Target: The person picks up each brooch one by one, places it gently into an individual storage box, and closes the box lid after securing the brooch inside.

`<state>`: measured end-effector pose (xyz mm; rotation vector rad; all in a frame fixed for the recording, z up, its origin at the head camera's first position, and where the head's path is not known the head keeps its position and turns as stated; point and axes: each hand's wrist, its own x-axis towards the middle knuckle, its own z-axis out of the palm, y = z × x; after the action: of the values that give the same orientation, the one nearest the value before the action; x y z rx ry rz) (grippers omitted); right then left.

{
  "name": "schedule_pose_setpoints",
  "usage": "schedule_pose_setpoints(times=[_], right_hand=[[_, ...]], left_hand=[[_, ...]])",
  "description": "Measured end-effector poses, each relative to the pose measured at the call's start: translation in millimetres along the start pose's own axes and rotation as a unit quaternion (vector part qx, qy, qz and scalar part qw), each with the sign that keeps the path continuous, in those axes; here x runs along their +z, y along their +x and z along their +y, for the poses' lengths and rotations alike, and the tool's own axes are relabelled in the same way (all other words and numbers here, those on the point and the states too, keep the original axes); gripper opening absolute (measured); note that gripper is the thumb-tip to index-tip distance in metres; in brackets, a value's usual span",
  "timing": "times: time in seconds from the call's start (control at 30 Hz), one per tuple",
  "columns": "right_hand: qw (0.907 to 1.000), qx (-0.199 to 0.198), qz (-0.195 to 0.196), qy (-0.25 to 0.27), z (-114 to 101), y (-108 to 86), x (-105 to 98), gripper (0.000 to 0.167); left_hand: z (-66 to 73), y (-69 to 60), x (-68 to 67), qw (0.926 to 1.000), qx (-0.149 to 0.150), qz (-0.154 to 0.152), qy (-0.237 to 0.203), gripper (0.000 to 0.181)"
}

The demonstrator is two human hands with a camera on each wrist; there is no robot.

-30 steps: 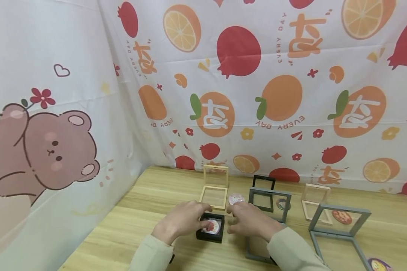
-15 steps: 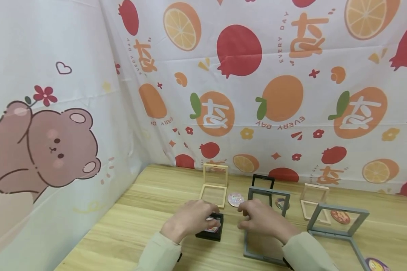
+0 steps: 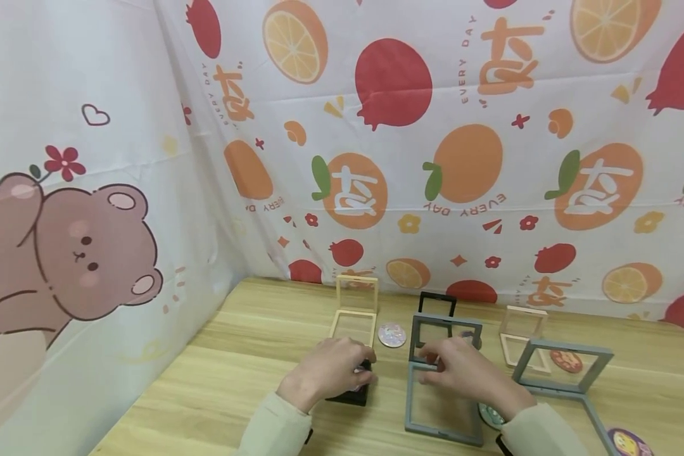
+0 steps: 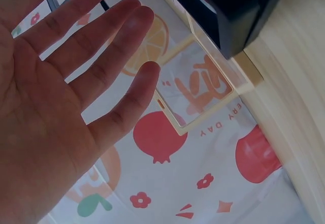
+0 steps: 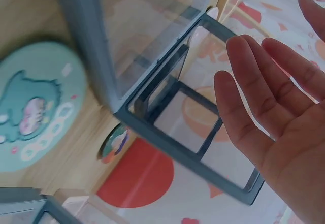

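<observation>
My left hand (image 3: 333, 370) hovers over a small black frame case (image 3: 350, 398), hiding most of it. In the left wrist view its fingers are spread and relaxed, apart from the black case (image 4: 236, 18). Over an opened grey hinged display frame (image 3: 410, 399) is my right hand (image 3: 470, 373), holding nothing. The right wrist view has its fingers extended beside the grey frame's upright clear panel (image 5: 188, 158). A teal round badge (image 5: 43, 107) with a cartoon creature lies beside that frame, partly behind the right wrist in the head view.
An opened yellow frame (image 3: 357, 278) and a pinkish round badge (image 3: 391, 335) stand farther back. Behind the grey frame is a small black one (image 3: 437, 296). To the right are a pale frame (image 3: 526, 310), another grey frame (image 3: 570, 348), a red badge (image 3: 566, 361) and a purple badge (image 3: 627, 441).
My right hand has moved right, from beside the black case to over the grey frame. The left hand has shifted slightly right, now covering more of the black case and its badge.
</observation>
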<state>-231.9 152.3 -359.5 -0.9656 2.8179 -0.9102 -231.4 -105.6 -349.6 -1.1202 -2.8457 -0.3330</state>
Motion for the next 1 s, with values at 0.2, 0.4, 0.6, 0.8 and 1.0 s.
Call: schedule_pose_setpoints(times=[0.2, 0.4, 0.6, 0.8, 1.0], right_hand=[[0.9999, 0.009, 0.006, -0.011, 6.1, -6.5, -0.4, 0.033], [0.9997, 0.019, 0.014, -0.005, 10.9, -15.6, -1.2, 0.033], [0.9992, 0.032, 0.021, 0.014, 20.2, -29.5, -4.5, 0.034], [0.998, 0.052, 0.017, 0.033, 26.5, -37.5, -6.9, 0.035], [0.9983, 0.044, 0.031, 0.022, 33.4, -44.5, -7.6, 0.035]], left_hand=[[1.5, 0.3, 1.5, 1.0, 0.006, 0.006, 0.0, 0.02], [4.7, 0.9, 2.4, 1.0, -0.001, -0.003, 0.003, 0.021], [9.9, 5.0, 6.3, 0.9999, -0.001, -0.009, 0.013, 0.022], [14.1, 10.0, 9.6, 0.9998, 0.012, -0.007, 0.016, 0.021], [18.6, 15.5, 13.4, 0.9996, 0.022, -0.009, 0.016, 0.022]])
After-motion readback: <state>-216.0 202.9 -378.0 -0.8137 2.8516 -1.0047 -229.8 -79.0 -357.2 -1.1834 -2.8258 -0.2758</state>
